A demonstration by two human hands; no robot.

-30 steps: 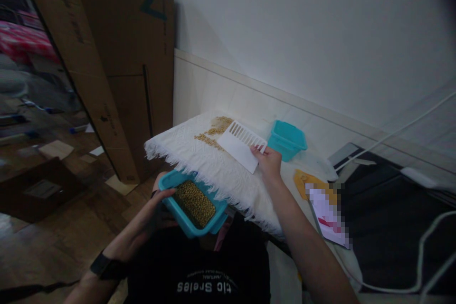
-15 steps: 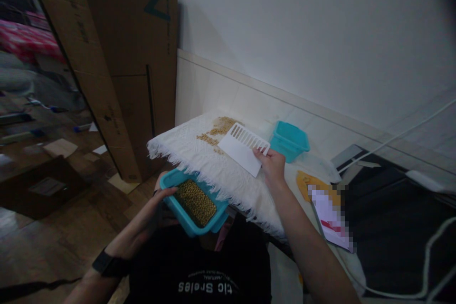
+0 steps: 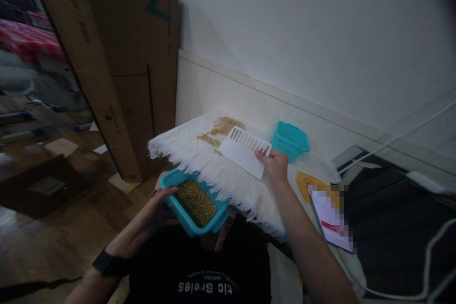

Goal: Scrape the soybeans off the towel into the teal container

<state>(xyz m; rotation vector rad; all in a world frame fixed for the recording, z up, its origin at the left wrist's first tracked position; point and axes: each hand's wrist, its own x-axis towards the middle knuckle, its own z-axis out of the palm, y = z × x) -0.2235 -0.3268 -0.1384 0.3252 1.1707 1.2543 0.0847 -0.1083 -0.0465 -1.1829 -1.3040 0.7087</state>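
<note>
My left hand grips the near-left side of a turquoise plastic box, its thumb over the rim. Yellowish beans cover much of the bottom of this box, which sits just under the fringed edge of a white cloth. In my right hand is a flat white slotted scraper, pinched at its right end. The scraper lies low over the cloth, beside loose beans scattered to its left and behind it.
A second turquoise box stands at the back right. Right of the cloth lie a yellow-orange item, a partly blurred phone-like device and a white cable. A tall cardboard box rises at left, against the wall.
My right hand has shifted slightly right and toward me with the scraper. My left hand and the box of beans stay in place.
</note>
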